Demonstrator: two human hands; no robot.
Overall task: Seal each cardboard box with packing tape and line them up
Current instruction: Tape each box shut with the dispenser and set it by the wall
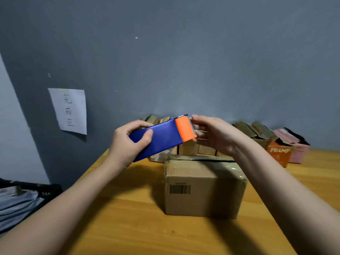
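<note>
— Where is the tape dispenser (160, 138) sitting?
— The left hand (127, 144) is gripping its blue body, fingers curled round it, above the cardboard box (204, 186) on the bench (128, 227).
— And the right hand (213, 133)?
— Its fingers (199, 128) are touching the orange toothed end; whether they are pinching tape, I cannot tell.
— Other boxes?
— A row of boxes (261, 133) is lining the wall.

A brown cardboard box (204, 186) with a barcode label sits at centre; a blue-and-orange tape dispenser (161, 138) is held tilted at its 11 o'clock.
</note>
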